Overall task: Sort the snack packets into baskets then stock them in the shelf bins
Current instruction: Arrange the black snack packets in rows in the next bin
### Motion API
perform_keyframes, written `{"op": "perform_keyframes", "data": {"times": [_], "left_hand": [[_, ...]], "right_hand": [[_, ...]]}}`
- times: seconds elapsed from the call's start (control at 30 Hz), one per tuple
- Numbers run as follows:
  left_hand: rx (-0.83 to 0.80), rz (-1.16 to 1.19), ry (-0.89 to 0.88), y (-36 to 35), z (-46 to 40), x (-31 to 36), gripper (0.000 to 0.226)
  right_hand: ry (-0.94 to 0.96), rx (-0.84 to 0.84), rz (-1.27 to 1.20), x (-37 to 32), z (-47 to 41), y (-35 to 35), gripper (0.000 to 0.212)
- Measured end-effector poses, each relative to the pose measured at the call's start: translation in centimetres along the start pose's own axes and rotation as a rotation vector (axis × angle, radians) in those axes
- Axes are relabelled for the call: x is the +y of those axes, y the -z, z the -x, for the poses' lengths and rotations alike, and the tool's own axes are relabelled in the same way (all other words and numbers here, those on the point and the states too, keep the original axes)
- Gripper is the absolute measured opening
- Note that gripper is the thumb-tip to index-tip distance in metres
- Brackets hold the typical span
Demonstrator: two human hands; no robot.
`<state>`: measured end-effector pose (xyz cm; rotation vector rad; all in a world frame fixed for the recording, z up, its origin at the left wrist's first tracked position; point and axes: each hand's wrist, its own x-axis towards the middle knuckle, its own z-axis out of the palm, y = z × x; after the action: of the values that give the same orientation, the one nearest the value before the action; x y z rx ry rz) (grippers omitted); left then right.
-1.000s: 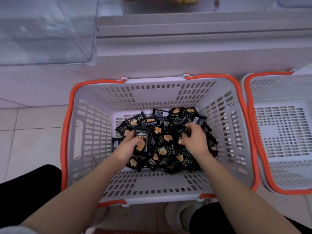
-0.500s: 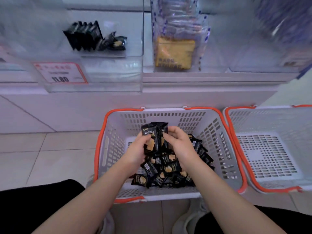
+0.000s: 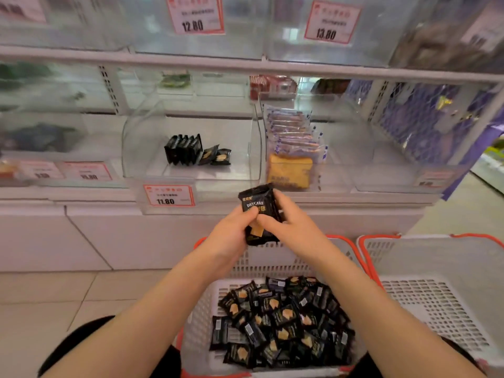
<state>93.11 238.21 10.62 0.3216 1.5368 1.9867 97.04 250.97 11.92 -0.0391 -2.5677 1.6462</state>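
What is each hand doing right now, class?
Left hand: holding the black snack packets.
Right hand: holding the same packets from the other side.

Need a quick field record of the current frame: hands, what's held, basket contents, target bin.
left hand: left hand grips the held packets from the left
right hand: right hand grips them from the right
held: black Drycake packets, a small upright stack, above the basket
source basket: orange-rimmed basket, holds a pile of black packets
second basket: white basket to the right, no packets visible
target bin: clear shelf bin, a few matching black packets at the back
price tag: 11.80 tag
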Motion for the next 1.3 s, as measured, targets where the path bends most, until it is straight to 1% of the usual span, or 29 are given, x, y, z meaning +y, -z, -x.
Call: {"op": "perform_keyframes", "data": {"times": [0.07,0.17,0.23,0.3,0.33,0.37,0.4,0.43,0.47,0.5,0.53,0.6,0.67,0.77,0.83,0.9,0.97,1.03,1.13,1.2,1.23,1.3], "left_hand": [[-0.021,-0.122,-0.007,0.6,-0.5,2.3,0.026],[-0.036,-0.304,-0.053,2.0,-2.0,5.6,0.023],[0.023,-0.362,-0.104,3.3,-3.6,7.7,0.027],[0.099,-0.494,-0.170,5.0,-5.9,9.4,0.027],[0.140,-0.638,-0.214,6.0,-7.2,10.0,0.024],[0.179,-0.864,-0.267,7.2,-8.6,10.5,0.020],[0.192,-1.140,-0.307,8.4,-10.0,10.8,0.020],[0.159,-1.412,-0.317,9.5,-11.3,11.0,0.021],[0.089,-1.642,-0.291,10.4,-12.7,11.0,0.022],[0.004,-1.824,-0.240,11.1,-14.0,10.8,0.023],[-0.084,-1.961,-0.178,11.6,-15.2,10.4,0.025],[-0.259,-2.117,-0.095,12.4,-17.5,9.5,0.036],[-0.394,-2.180,-0.124,12.7,-19.6,9.0,0.043],[-0.516,-2.263,-0.260,12.7,-21.7,8.7,0.039],[-0.546,-2.333,-0.308,13.0,-22.7,8.6,0.039],[-0.538,-2.382,-0.318,13.6,-23.3,8.7,0.035],[-0.491,-2.371,-0.298,14.3,-23.3,9.3,0.032],[-0.423,-2.294,-0.280,15.3,-23.1,10.0,0.033],[-0.280,-2.196,-0.221,16.5,-22.5,10.7,0.032],[-0.171,-2.113,-0.150,17.0,-22.2,11.2,0.031],[-0.117,-2.072,-0.118,17.2,-22.0,11.4,0.032],[-0.036,-2.024,-0.063,17.6,-21.8,11.7,0.037]], "right_hand": [[0.014,0.009,0.042,-2.2,-1.1,1.0,0.028],[-0.005,0.109,0.069,-4.4,-3.7,2.0,0.028],[-0.069,0.176,0.013,-5.6,-5.8,2.2,0.029],[-0.115,0.237,0.022,-6.7,-8.1,2.2,0.025],[-0.125,0.275,0.093,-7.2,-9.2,2.1,0.024],[-0.126,0.312,0.241,-7.7,-10.2,2.0,0.027],[-0.118,0.345,0.429,-8.2,-10.9,1.8,0.033],[-0.107,0.369,0.593,-8.6,-11.6,1.6,0.038],[-0.092,0.378,0.700,-9.0,-12.1,1.2,0.041],[-0.085,0.369,0.758,-9.2,-12.6,0.9,0.041],[-0.083,0.349,0.794,-9.3,-13.1,0.5,0.041],[-0.091,0.306,0.851,-9.2,-14.1,-0.5,0.042],[-0.119,0.274,0.927,-8.9,-15.0,-1.5,0.047],[-0.196,0.214,1.023,-7.8,-16.6,-3.0,0.054],[-0.282,0.181,1.019,-6.6,-17.9,-3.6,0.054],[-0.364,0.168,0.988,-5.6,-19.3,-3.9,0.050],[-0.408,0.149,0.985,-4.5,-20.8,-4.3,0.044],[-0.434,0.115,0.983,-3.7,-22.4,-4.7,0.038],[-0.457,0.067,0.920,-2.7,-24.8,-5.3,0.029],[-0.461,0.078,0.861,-2.2,-26.2,-5.7,0.019],[-0.457,0.106,0.821,-1.9,-26.7,-5.9,0.021],[-0.430,0.159,0.753,-1.5,-27.6,-6.6,0.032]]}}
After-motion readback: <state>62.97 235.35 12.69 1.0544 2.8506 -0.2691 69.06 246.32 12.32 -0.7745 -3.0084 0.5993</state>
